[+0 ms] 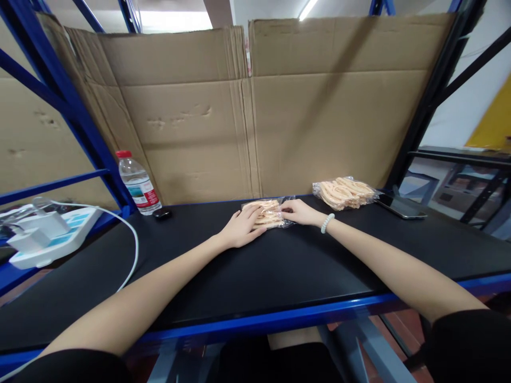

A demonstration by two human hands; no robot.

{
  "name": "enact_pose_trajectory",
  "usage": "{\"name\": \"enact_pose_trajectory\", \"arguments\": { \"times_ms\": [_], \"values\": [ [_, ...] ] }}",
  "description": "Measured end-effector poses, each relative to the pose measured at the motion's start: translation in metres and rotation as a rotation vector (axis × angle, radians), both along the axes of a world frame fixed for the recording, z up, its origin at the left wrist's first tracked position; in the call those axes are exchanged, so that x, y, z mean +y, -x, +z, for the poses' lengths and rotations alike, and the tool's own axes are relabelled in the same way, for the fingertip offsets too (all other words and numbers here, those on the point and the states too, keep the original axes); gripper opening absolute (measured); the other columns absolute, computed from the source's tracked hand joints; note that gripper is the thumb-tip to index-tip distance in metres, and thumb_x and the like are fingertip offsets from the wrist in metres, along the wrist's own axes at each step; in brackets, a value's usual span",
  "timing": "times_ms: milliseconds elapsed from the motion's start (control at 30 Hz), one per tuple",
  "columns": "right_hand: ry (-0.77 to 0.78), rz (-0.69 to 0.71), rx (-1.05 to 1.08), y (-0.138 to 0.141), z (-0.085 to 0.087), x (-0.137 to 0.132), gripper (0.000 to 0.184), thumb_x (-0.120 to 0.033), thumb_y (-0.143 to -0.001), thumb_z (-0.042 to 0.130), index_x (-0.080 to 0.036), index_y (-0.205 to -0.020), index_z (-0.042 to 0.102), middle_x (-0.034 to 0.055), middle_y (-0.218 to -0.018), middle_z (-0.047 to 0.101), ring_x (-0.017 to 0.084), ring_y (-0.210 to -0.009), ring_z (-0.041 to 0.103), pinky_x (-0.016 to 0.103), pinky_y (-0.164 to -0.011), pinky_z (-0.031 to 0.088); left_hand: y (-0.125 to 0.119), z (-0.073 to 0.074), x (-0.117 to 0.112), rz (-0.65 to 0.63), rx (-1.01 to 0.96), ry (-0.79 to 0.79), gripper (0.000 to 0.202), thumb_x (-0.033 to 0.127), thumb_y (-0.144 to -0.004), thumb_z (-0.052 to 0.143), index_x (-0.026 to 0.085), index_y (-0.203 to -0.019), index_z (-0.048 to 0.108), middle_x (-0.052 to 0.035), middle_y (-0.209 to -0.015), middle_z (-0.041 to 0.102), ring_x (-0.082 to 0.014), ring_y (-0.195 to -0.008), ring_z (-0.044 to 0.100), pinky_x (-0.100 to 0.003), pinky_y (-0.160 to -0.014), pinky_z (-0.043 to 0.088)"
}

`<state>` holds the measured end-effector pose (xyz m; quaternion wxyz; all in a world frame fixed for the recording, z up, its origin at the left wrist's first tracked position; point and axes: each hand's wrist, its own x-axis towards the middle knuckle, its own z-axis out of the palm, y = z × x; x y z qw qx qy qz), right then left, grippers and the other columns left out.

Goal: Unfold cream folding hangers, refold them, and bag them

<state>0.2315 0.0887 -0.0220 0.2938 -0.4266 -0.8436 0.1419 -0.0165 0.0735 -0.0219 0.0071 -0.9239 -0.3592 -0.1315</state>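
A clear plastic packet of pale, cream-coloured looped strands (272, 213) lies on the black tabletop, in the middle near the back. My left hand (241, 227) rests flat over its left part, fingers stretched out and a little apart. At the packet's right end, my right hand (299, 211) has its fingers pinched together on the clear plastic edge. What exactly the strands are I cannot make out. Farther right lies a pile of similar clear packets (344, 192), touched by neither hand.
A water bottle (138, 183) with a red cap stands at the back left beside a small black object (162, 213). A white power strip (72, 234) with a trailing cable (136, 242) is at left. A phone (401, 206) lies right. Cardboard (191, 133) walls the back.
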Motion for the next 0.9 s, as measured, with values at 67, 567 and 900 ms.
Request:
{"name": "enact_pose_trajectory", "arguments": {
  "times_ms": [67, 567, 900],
  "values": [
    [0.069, -0.040, 0.045, 0.007, -0.003, 0.008, 0.020, -0.027, -0.079, 0.058, -0.013, -0.078, 0.072, 0.0029, -0.073, 0.066, 0.013, -0.065, 0.054, 0.024, -0.065, 0.039, -0.001, -0.001, 0.006, 0.028, -0.001, -0.010, 0.065, 0.056, -0.093, 0.031, 0.018, -0.145, 0.026, -0.0129, -0.153, 0.026, -0.0293, -0.140, 0.024, -0.053, -0.109, 0.028],
    [0.541, -0.333, 0.475, -0.003, 0.007, 0.022, 0.012, -0.018, -0.072, 0.072, -0.011, -0.067, 0.064, 0.0078, -0.061, 0.066, 0.011, -0.052, 0.061, 0.015, -0.038, 0.038, 0.003, -0.004, 0.041, 0.063, 0.023, 0.039, 0.071, 0.063, -0.091, 0.029, 0.023, -0.149, 0.020, -0.0079, -0.156, 0.019, -0.0258, -0.143, 0.017, -0.049, -0.112, 0.025],
    [0.521, -0.411, 0.871, -0.051, 0.028, 0.011, 0.011, -0.009, -0.085, 0.055, -0.013, -0.077, 0.062, 0.0060, -0.071, 0.065, 0.008, -0.057, 0.059, 0.015, -0.056, 0.053, 0.003, 0.006, 0.063, 0.165, 0.084, 0.145, 0.069, 0.064, -0.091, 0.025, 0.030, -0.149, 0.015, -0.0050, -0.158, 0.010, -0.0272, -0.145, 0.010, -0.063, -0.110, 0.017]
  ]
}}
